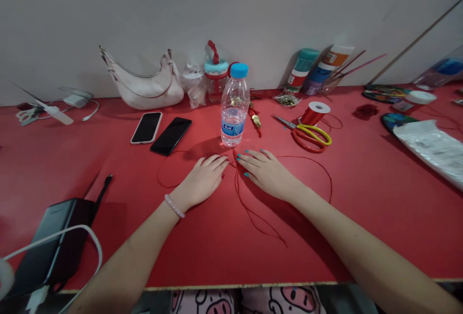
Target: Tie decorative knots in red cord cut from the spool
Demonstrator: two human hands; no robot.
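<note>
My left hand point(203, 179) lies flat on the red table with its fingers stretched out, a beaded bracelet point(174, 206) at its wrist. Opposite it, my right hand point(268, 175) rests palm down, fingers extended. Between the fingertips is a red knotted cord point(236, 156), its knot close to the right fingertips. Its loose strands run toward me and out to both sides, passing by the hands. Just beyond the knot stands a water bottle point(234, 106) with a blue cap, partly filled.
Two phones point(146, 128) lie left of the bottle, before a white handbag point(148, 85). Scissors point(307, 134) and a red thread spool point(314, 113) lie to the right. A black power bank point(54, 237) with cables sits front left. Paint bottles point(303, 70) stand by the wall.
</note>
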